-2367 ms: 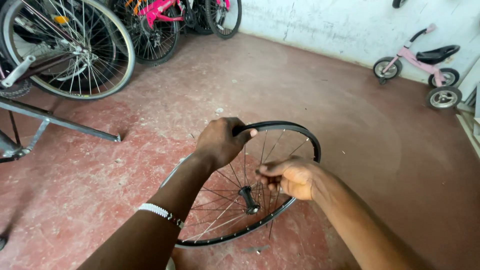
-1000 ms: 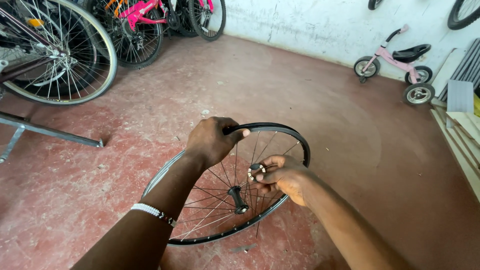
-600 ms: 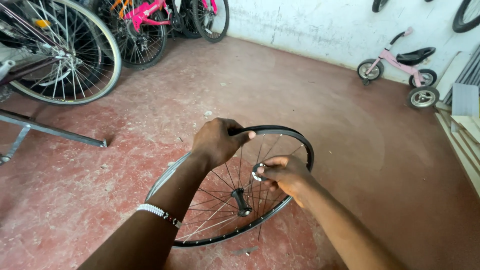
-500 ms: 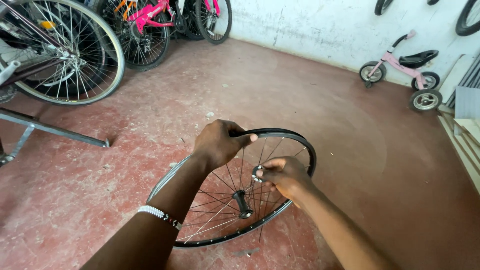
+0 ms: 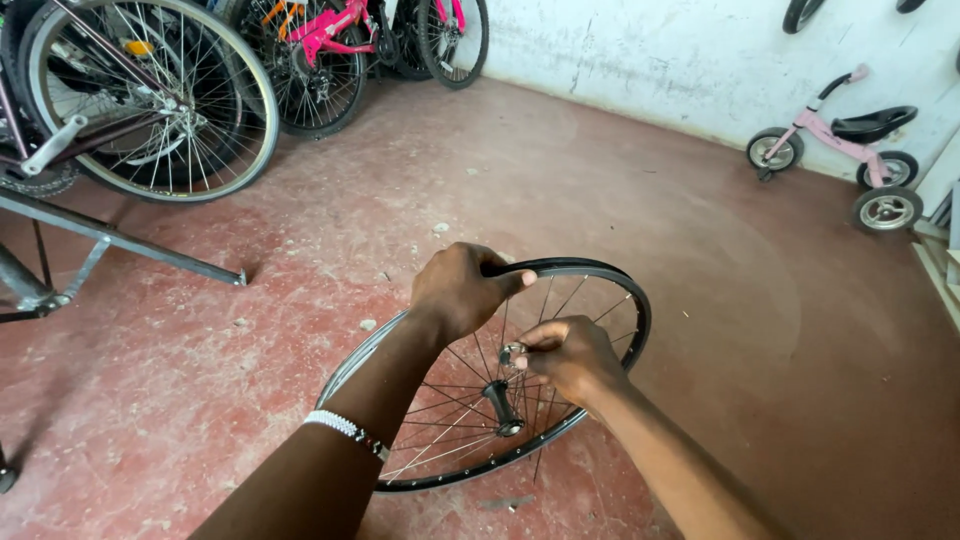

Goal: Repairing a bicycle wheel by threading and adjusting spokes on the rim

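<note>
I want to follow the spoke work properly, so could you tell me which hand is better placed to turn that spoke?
Probably the right hand: its fingers already pinch at a spoke, while the left hand grips the wheel rim.

The left hand (image 5: 462, 288) grips the top of a bare black bicycle rim (image 5: 632, 300), thumb laid along its edge. The right hand (image 5: 570, 357) pinches a small metal spoke tool (image 5: 511, 353) among the spokes (image 5: 440, 415), just above the black hub (image 5: 500, 405). A white beaded bracelet (image 5: 342, 429) circles the left wrist. The wheel stands tilted over a worn red concrete floor (image 5: 700, 230). Bicycles (image 5: 150, 100) lean at upper left, and a pink balance bike (image 5: 845, 135) stands against the white wall (image 5: 680, 50).
</note>
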